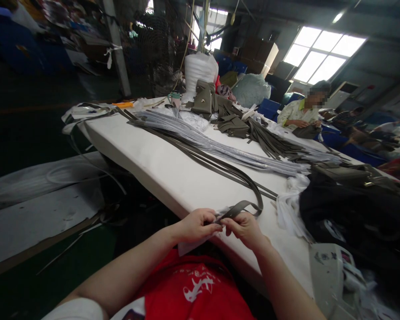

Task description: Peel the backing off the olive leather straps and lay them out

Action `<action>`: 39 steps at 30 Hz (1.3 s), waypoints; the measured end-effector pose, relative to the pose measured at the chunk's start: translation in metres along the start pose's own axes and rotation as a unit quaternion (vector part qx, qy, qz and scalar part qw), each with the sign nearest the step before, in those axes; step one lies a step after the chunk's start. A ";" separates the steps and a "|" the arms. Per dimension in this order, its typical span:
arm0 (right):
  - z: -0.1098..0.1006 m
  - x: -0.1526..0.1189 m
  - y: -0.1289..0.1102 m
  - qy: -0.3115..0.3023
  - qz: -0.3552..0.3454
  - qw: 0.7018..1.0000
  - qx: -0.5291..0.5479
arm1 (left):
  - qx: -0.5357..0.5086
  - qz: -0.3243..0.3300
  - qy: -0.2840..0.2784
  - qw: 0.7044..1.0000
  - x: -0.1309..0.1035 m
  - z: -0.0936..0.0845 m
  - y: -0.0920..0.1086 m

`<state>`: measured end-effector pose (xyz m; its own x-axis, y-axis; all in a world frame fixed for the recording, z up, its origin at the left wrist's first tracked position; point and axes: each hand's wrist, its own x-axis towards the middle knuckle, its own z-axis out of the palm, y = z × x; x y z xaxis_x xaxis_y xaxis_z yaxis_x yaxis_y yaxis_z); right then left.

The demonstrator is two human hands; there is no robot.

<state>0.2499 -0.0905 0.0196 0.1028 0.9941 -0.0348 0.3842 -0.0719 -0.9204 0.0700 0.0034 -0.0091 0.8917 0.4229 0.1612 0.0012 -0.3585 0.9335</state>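
Close to the table's near edge, my left hand [200, 224] and my right hand [245, 229] meet, both with fingers pinched. Between them is one end of a long dark olive strap [242, 207], which loops up to the right and runs back along the white table [160, 173]. A thin translucent plastic sleeve [190, 247] hangs under my left hand. My fingers hide the strap's tip. Beyond the loop lie many straps in clear plastic [220, 149].
Olive bags [202, 101] and a bundle of loose straps [270, 141] lie farther back. White fabric [291, 204], a dark cloth [346, 213] and a pale machine [328, 275] are at the right. Across the table a person [298, 113] handles a dark piece.
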 end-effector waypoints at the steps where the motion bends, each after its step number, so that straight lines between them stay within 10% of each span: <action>1: 0.002 0.000 0.002 0.002 0.016 0.999 0.034 | 0.009 -0.002 0.010 1.000 0.001 0.001 0.001; 8: -0.007 0.005 0.012 0.243 0.049 0.919 0.307 | 0.065 -0.007 0.016 0.998 0.002 0.003 0.003; 14: 0.016 -0.006 0.013 0.059 0.055 0.978 0.192 | 0.050 0.024 0.033 0.998 0.004 0.009 0.002; 18: 0.013 -0.006 0.022 0.139 0.078 0.942 0.297 | 0.065 0.000 0.091 0.994 0.001 0.008 0.006; 23: 0.010 -0.005 0.029 0.017 0.135 0.900 0.413 | 0.011 -0.018 0.065 0.998 -0.003 0.009 0.011; 27: 0.014 0.003 0.028 0.127 0.094 0.855 0.494 | -0.077 -0.100 0.050 0.991 -0.003 0.016 0.001; 34: 0.012 0.017 0.021 0.129 0.005 0.914 0.385 | -0.247 -0.216 -0.153 0.932 0.001 0.016 -0.011; 39: 0.012 0.021 0.016 0.129 0.006 0.940 0.315 | -0.279 -0.152 -0.090 0.944 0.005 0.023 -0.007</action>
<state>0.2476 -0.0697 -0.0008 0.3537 0.9350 -0.0258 -0.2301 0.0602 -0.9713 0.0846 -0.0112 -0.0225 0.9507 0.2703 -0.1521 0.0762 0.2718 0.9593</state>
